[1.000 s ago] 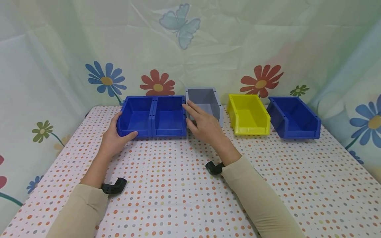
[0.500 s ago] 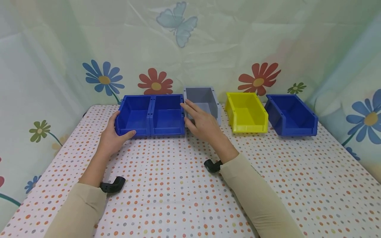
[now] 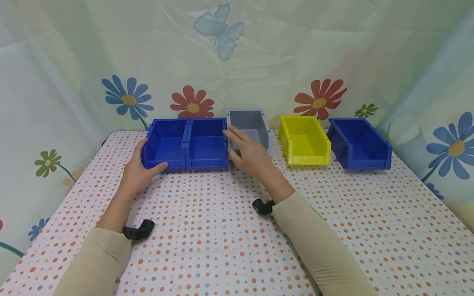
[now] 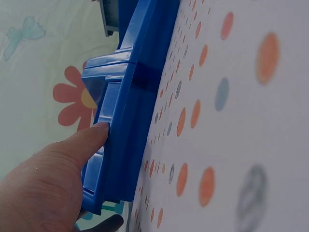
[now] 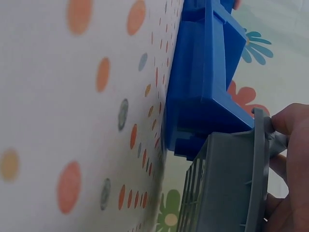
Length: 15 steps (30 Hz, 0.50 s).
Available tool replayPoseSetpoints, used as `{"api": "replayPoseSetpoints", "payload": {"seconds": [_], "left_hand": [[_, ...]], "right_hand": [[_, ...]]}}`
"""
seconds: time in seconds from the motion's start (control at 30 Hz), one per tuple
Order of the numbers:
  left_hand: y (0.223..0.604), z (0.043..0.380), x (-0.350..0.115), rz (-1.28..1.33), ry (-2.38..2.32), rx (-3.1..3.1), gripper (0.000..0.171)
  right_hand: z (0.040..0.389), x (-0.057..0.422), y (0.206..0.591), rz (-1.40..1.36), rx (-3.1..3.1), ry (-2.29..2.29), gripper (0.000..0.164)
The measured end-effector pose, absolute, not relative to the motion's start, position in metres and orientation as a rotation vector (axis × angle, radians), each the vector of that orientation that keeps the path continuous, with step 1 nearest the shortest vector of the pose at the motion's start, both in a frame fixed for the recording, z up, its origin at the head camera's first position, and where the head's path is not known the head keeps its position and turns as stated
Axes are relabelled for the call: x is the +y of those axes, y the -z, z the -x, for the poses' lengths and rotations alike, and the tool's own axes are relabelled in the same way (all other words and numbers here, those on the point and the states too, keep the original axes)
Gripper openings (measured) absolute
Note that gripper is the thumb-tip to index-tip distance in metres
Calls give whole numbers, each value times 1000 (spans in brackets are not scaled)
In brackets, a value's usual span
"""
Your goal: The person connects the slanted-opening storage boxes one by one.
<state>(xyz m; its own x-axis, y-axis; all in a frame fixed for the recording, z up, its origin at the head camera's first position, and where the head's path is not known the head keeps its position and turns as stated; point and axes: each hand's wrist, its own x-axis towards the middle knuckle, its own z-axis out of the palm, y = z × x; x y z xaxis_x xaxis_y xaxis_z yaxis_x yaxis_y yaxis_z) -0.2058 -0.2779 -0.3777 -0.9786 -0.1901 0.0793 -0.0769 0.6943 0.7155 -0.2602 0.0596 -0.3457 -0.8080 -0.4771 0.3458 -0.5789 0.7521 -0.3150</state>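
The left hand [image 3: 137, 174] pinches a glossy blue bin [image 3: 166, 147], the right hand [image 3: 254, 158] a duller, ribbed grey bin [image 5: 229, 181].

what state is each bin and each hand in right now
Left-end blue bin, upright, nothing visible inside
Middle blue bin, upright, nothing visible inside
Grey bin, held seemingly raised, inside partly hidden
Yellow bin, upright, nothing visible inside
Right-end blue bin, upright, nothing visible inside
Left hand, grips left-end blue bin
Right hand, holds grey bin
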Motion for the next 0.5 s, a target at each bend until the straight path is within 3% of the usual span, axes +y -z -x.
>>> {"api": "replayPoseSetpoints", "payload": {"seconds": [0.5], "left_hand": [[378,207,-279,-229,1136,-2763,107]], "right_hand": [[258,58,343,-820,-2745,-601,57]]}}
